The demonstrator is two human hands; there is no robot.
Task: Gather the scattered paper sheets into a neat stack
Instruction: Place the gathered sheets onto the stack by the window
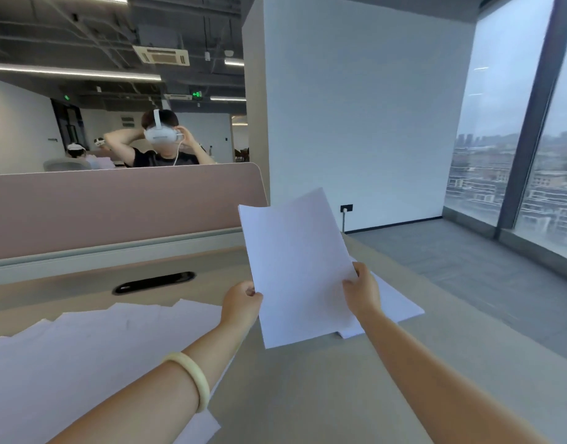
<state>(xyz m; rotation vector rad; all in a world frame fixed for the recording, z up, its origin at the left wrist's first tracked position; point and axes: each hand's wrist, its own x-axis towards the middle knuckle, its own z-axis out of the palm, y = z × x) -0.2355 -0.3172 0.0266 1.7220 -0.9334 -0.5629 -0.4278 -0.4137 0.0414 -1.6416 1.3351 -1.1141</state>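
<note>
Left hand and right hand pinched the raised bundle mid-frame; loose sheets lower left lay ungathered, maybe halfway done

Beige desk, black cable slot near far edge. Spread at left, loose sheets; at right, more sheets.

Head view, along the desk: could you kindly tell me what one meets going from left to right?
scattered sheets lying on the desk → left hand → held sheets, raised and gripped at both side edges → right hand → flat sheets lying on the desk beyond it.
</note>
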